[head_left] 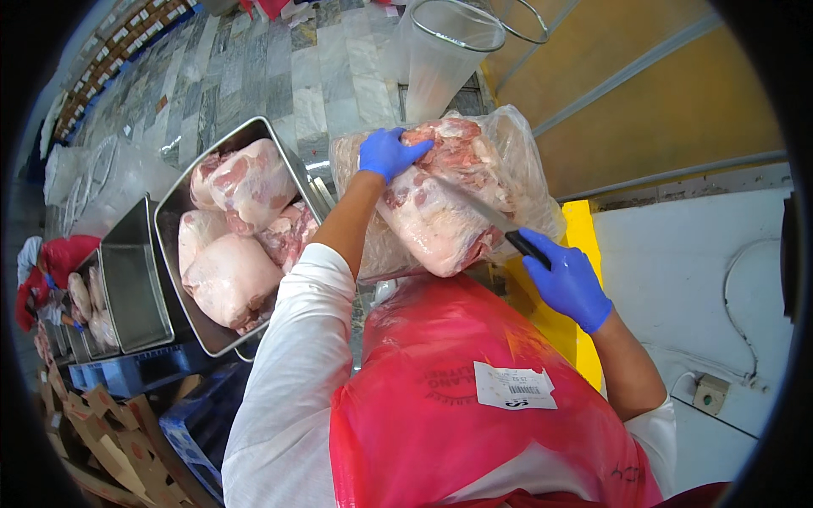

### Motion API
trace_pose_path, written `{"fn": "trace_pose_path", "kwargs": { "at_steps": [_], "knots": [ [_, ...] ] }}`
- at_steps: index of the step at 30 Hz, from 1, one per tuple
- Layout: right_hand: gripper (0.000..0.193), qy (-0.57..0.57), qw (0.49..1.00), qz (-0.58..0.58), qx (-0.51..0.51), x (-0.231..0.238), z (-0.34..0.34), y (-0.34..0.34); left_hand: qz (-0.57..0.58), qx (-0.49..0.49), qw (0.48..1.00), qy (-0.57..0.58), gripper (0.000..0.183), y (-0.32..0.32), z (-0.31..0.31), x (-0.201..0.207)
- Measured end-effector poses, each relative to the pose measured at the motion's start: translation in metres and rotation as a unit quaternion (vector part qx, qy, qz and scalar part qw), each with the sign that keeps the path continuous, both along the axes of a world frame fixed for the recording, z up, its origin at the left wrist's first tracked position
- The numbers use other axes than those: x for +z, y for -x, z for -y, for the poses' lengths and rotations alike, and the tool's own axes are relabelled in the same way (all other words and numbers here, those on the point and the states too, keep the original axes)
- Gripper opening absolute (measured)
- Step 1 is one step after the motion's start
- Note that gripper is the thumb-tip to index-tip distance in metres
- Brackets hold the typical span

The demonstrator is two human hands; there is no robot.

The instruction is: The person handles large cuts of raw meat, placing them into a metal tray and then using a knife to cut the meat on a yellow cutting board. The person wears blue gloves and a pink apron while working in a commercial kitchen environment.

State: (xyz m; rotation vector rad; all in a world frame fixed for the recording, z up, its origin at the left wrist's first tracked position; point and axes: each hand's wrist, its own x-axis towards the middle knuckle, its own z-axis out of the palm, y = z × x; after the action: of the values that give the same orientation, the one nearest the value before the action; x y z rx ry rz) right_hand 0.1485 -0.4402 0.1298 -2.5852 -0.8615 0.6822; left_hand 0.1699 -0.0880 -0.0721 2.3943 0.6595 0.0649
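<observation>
A large raw cut of pork (428,222), with pale skin and fat and red flesh, rests on crumpled clear plastic (518,157) in front of me. My left hand (391,156), in a blue glove, grips its far left edge, thumb stretched across the meat; the other fingertips are partly hidden. My right hand (569,284), also blue-gloved, is closed around the black handle of a knife (479,205). The blade points up and left over the meat, lying against or just above its surface; I cannot tell how deep the tip sits.
To the left, a metal bin (167,240) holds several pork cuts. Another metal bin (138,284), a blue pallet (131,372) and torn cardboard (118,432) lie beyond. A clear bag on a ring (445,63) stands at the far side. A person (59,271) works at far left.
</observation>
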Motion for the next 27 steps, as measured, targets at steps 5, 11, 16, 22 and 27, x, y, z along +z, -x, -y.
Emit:
{"fn": "trace_pose_path", "kwargs": {
  "at_steps": [5, 11, 16, 22, 27],
  "knots": [
    [0.039, 0.016, 0.993, 0.094, 0.068, 0.012, -0.012, -0.018, 0.020, 0.017, 1.000, -0.006, 0.082, 0.005, 0.001, -0.005],
    [0.038, 0.062, 0.986, 0.083, 0.133, 0.036, -0.043, -0.030, 0.053, 0.032, 0.998, 0.002, 0.079, 0.012, -0.001, -0.010],
    [0.035, 0.135, 0.979, 0.064, 0.137, 0.047, -0.072, -0.034, 0.072, 0.055, 0.996, 0.016, 0.075, 0.019, 0.000, -0.010],
    [0.033, 0.168, 0.977, 0.011, 0.130, 0.062, -0.095, -0.063, 0.051, 0.037, 0.998, 0.022, 0.076, 0.017, -0.002, -0.003],
    [0.036, 0.244, 0.962, -0.052, 0.114, 0.086, -0.136, -0.094, 0.050, 0.048, 0.997, 0.017, 0.078, 0.017, -0.005, -0.012]
  ]
}}
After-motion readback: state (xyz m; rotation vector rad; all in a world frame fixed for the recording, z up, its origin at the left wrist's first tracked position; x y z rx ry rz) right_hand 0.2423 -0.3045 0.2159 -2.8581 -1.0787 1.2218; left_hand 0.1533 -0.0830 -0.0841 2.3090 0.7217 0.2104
